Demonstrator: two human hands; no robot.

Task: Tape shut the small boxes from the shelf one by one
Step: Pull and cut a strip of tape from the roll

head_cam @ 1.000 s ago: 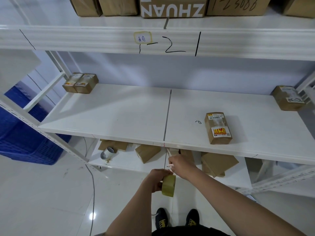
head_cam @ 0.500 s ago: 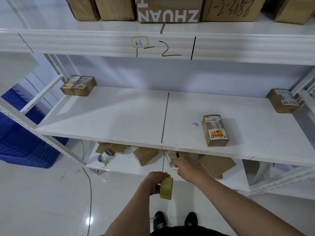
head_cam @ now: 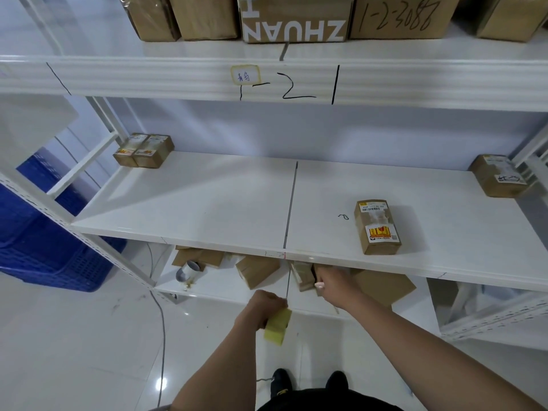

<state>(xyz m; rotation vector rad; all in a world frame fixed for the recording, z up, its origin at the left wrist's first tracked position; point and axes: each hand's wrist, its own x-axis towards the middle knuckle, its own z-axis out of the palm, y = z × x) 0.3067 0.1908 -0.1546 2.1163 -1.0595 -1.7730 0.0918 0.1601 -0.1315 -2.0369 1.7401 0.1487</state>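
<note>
The right hand point(head_cam: 332, 281) reaches under the front edge of the middle shelf point(head_cam: 207, 203) and closes around a small box point(head_cam: 302, 275) on the lower shelf point(head_cam: 213, 287); the fingers seem to wrap its right side, though the shelf edge shades them and the exact grip is hard to make out. Judging by the task, this box is being pulled out to be taped next. The left hand point(head_cam: 264, 310) hangs just in front of and below that same shelf edge, clenched on a roll of yellowish tape point(head_cam: 278, 326), held low and close, probably so the tape is ready as soon as the box comes free.

Further under the middle shelf lie more brown boxes point(head_cam: 258, 271), cut off by the shelf's front edge, so their number and whether they are sealed cannot be told. A second tape roll point(head_cam: 186, 272) lies to their left. On top of the middle shelf one labelled box point(head_cam: 378, 226) stands near the front right, a pair of boxes point(head_cam: 143, 150) sits at the back left corner, and another box point(head_cam: 498, 176) at the back right. Above, large cartons point(head_cam: 293, 17) are cropped by the frame. The person's shoes point(head_cam: 281, 379) show below on the floor.
</note>
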